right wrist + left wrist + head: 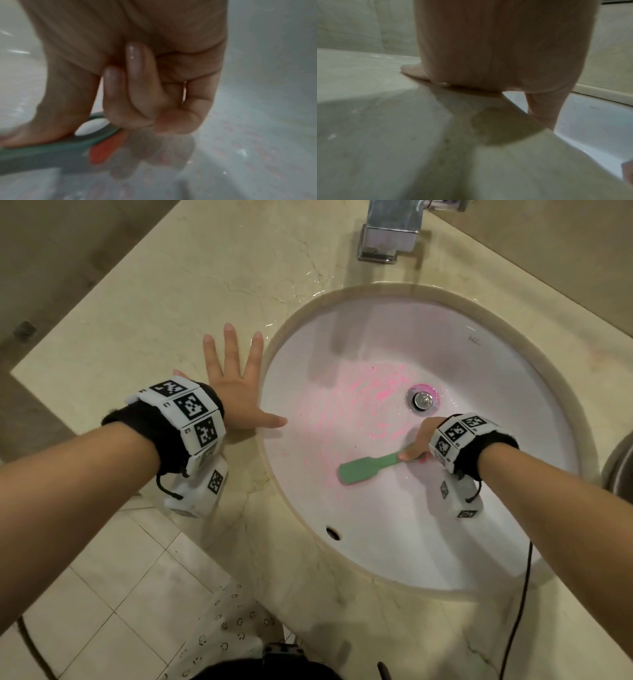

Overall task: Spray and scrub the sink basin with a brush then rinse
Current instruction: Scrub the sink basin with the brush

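Observation:
The white oval sink basin is smeared with pink cleaner around the chrome drain. A green brush lies head-down on the basin's near slope, its handle pointing right. My right hand grips that handle; in the right wrist view the fingers curl around the green handle, beside a red part. My left hand lies flat with spread fingers on the beige counter at the basin's left rim, thumb over the edge. The left wrist view shows the palm pressed on the counter.
A chrome faucet stands behind the basin, with water puddled on the counter near it. An overflow hole sits in the near wall. A black cable hangs over the front right of the counter. Tiled floor lies below left.

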`<state>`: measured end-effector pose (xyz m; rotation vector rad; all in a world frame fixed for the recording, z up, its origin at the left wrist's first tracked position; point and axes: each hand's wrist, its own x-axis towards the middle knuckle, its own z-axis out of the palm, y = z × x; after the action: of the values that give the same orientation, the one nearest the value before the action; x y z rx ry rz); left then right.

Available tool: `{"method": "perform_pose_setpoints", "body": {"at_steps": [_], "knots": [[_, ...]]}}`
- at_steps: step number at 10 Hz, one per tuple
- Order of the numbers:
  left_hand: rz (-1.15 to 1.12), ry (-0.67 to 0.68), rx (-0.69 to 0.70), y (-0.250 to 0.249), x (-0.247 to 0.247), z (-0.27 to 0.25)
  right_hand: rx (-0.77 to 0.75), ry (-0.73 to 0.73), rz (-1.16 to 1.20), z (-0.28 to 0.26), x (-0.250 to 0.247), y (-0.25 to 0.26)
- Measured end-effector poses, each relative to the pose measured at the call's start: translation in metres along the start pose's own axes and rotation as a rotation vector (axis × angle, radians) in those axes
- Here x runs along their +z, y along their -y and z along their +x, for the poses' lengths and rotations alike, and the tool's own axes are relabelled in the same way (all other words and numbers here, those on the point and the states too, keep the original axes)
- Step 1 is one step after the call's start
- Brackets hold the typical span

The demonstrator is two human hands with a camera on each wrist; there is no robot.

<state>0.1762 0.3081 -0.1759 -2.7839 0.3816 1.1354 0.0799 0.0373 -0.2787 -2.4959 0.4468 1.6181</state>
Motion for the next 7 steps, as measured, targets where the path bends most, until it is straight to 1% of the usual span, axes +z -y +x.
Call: {"method": "perform_pose_setpoints", "body": {"at_steps": [1,2,3,4,5,6,7], "knots": [[0.003,-0.002,-0.003,0.0,0.0,0.0,0.043,-0.091,0.136,0.004,-0.006,0.005],[0.001,-0.004,-0.006,0.0,0.0,0.001,0.059,-0.233,0.32,0.008,-0.007,0.02],[0.001,-0.002,-0.01,0.0,0.0,0.001,0.022,-0.272,0.709,0.008,-0.005,0.026],[0.0,-0.002,-0.009,0.0,0.0,0.001,0.011,-0.282,0.927,0.011,0.0,0.027],[0.003,-0.001,-0.007,0.0,0.0,0.001,0.007,-0.22,0.767,0.012,0.001,0.028],[0.003,-0.001,-0.005,0.0,0.0,0.001,0.016,-0.123,0.344,0.005,0.003,0.028],[0.004,0.005,0.0,0.001,-0.001,0.0,-0.035,-0.002,0.085,0.007,0.009,0.015]]}}
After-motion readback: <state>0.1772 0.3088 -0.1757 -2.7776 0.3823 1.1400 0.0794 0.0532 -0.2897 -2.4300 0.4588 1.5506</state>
